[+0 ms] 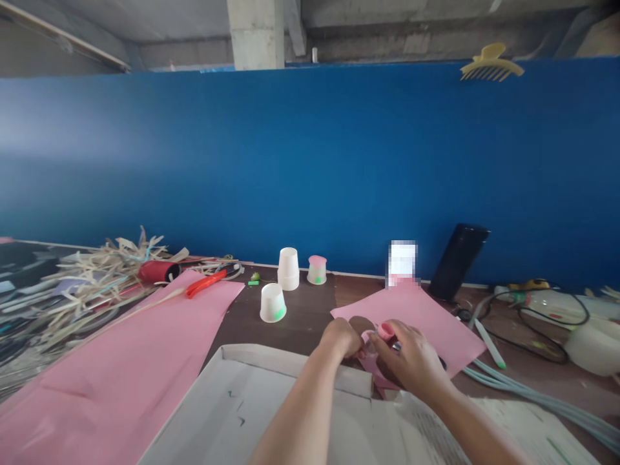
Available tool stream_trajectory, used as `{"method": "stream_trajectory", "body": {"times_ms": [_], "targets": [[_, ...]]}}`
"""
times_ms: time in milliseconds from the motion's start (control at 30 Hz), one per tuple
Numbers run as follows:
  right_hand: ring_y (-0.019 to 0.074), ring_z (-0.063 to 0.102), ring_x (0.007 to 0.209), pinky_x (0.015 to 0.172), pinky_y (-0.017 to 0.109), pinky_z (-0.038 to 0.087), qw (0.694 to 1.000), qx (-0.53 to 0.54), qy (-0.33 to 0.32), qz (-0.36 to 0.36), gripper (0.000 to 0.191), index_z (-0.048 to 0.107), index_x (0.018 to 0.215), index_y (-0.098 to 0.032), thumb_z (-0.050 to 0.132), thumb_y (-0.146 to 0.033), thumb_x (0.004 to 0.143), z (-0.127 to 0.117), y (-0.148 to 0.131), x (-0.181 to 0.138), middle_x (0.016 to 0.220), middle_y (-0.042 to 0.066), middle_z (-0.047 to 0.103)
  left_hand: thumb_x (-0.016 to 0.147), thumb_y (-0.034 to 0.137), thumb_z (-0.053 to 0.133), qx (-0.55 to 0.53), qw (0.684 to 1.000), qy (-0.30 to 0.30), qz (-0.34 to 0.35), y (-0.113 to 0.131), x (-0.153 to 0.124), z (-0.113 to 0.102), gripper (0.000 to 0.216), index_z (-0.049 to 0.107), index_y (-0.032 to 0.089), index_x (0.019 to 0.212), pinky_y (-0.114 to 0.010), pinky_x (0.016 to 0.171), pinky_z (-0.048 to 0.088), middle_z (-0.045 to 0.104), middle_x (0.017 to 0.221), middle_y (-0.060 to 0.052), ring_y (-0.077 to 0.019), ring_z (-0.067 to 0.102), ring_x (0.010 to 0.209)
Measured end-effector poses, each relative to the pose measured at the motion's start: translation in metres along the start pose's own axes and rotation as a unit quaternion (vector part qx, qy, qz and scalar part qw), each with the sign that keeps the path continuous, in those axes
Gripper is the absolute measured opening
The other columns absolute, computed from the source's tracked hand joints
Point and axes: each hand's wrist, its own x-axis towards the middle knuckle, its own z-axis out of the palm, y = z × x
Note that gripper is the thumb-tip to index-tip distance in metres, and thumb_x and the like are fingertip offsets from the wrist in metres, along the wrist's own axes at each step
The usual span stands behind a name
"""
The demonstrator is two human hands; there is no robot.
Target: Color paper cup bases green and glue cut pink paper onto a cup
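Note:
My left hand (341,339) is closed at the near edge of a pink paper sheet (448,329), its fingertips partly hidden, against a small pink piece (369,341) with a pale round part. From the other side, my right hand (411,355) bends its fingers around the same spot, pinching a curled pink piece (385,330). Both pieces look like paper, though I cannot be sure. Beyond my hands are a white paper cup with a green patch (272,303), a stack of white paper cups (289,268) and a pink-topped cup (317,270), all upside down.
A white cardboard box (261,387) lies under my forearms. To the left are pink paper (121,368), a red-handled tool (205,284) and a heap of strips (116,265). A black cylinder (458,261), grey cables (542,397) and a plastic bottle (552,303) occupy the right.

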Motion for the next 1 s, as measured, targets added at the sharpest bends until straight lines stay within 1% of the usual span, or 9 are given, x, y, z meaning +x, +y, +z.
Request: {"method": "stream_trajectory", "body": {"times_ms": [133,300,400,467,533,667,767,900,1000], "targets": [[0.0179,0.054,0.063,0.058,0.026,0.037,0.999,0.018,-0.013,0.028,0.024,0.048,0.067,-0.023,0.047,-0.042,0.081,0.001,0.003,0.000,0.064,-0.001,0.059,0.058,0.017,0.062,0.004,1.000,0.009,0.004,-0.001,0.003,0.001,0.017,0.057,0.016,0.042,-0.024,0.048,0.036,0.051,0.044,-0.002,-0.0146,0.049,0.050],[0.0173,0.056,0.061,0.056,0.025,0.038,0.995,0.071,-0.033,0.068,0.026,0.051,0.067,-0.022,0.048,-0.045,0.080,-0.005,-0.002,0.001,0.064,0.000,0.061,0.058,0.016,0.061,-0.038,0.999,0.019,0.021,-0.003,0.000,0.000,0.020,0.053,0.017,0.039,-0.026,0.047,0.036,0.050,0.043,-0.002,-0.0146,0.048,0.048],[0.0177,0.057,0.063,0.059,0.025,0.040,0.985,0.131,-0.010,0.112,0.025,0.055,0.072,-0.022,0.052,-0.046,0.078,-0.015,0.000,0.002,0.066,0.000,0.063,0.058,0.015,0.059,-0.085,0.996,0.027,0.025,-0.007,-0.002,-0.001,0.019,0.055,0.017,0.040,-0.025,0.045,0.036,0.052,0.045,-0.002,-0.0133,0.046,0.045],[0.0170,0.056,0.060,0.056,0.024,0.040,0.972,0.183,0.006,0.150,0.026,0.055,0.071,-0.021,0.053,-0.047,0.077,-0.022,0.008,0.002,0.061,-0.001,0.061,0.058,0.015,0.059,-0.115,0.992,0.036,0.027,-0.009,-0.003,-0.002,0.018,0.056,0.017,0.041,-0.025,0.043,0.035,0.052,0.044,-0.001,-0.0125,0.046,0.043],[0.0154,0.054,0.056,0.051,0.023,0.038,0.951,0.248,0.000,0.186,0.030,0.054,0.069,-0.020,0.052,-0.049,0.077,-0.027,0.019,0.003,0.056,-0.002,0.057,0.057,0.015,0.060,-0.142,0.988,0.050,0.028,-0.011,-0.004,-0.002,0.017,0.057,0.017,0.040,-0.024,0.041,0.034,0.050,0.041,-0.001,-0.0116,0.044,0.040],[0.0111,0.046,0.047,0.043,0.021,0.032,0.911,0.332,-0.096,0.225,0.031,0.053,0.073,-0.020,0.055,-0.051,0.075,-0.029,0.040,0.004,0.054,-0.004,0.051,0.057,0.017,0.062,-0.188,0.979,0.081,0.019,-0.010,-0.005,-0.001,0.019,0.055,0.016,0.039,-0.023,0.037,0.029,0.045,0.036,0.001,-0.0098,0.038,0.034],[0.0099,0.043,0.047,0.043,0.020,0.032,0.920,0.319,-0.117,0.195,0.027,0.052,0.070,-0.020,0.057,-0.046,0.074,-0.031,0.044,0.003,0.054,-0.005,0.047,0.059,0.020,0.064,-0.219,0.971,0.097,0.016,-0.009,-0.005,-0.001,0.021,0.055,0.016,0.040,-0.023,0.035,0.026,0.043,0.034,0.002,-0.0090,0.036,0.033],[0.0105,0.045,0.053,0.049,0.020,0.036,0.953,0.252,-0.086,0.144,0.023,0.052,0.067,-0.020,0.057,-0.041,0.075,-0.036,0.035,0.001,0.058,-0.005,0.048,0.058,0.019,0.066,-0.247,0.963,0.099,0.030,-0.012,-0.004,0.000,0.020,0.056,0.015,0.041,-0.022,0.035,0.026,0.045,0.036,0.002,-0.0085,0.037,0.033],[0.0118,0.048,0.058,0.054,0.021,0.039,0.960,0.238,-0.079,0.124,0.023,0.050,0.066,-0.020,0.057,-0.040,0.075,-0.034,0.029,-0.001,0.060,-0.004,0.049,0.058,0.019,0.065,-0.262,0.960,0.097,0.032,-0.013,-0.003,0.001,0.020,0.055,0.015,0.041,-0.022,0.034,0.025,0.044,0.034,0.002,-0.0087,0.037,0.032]]}}
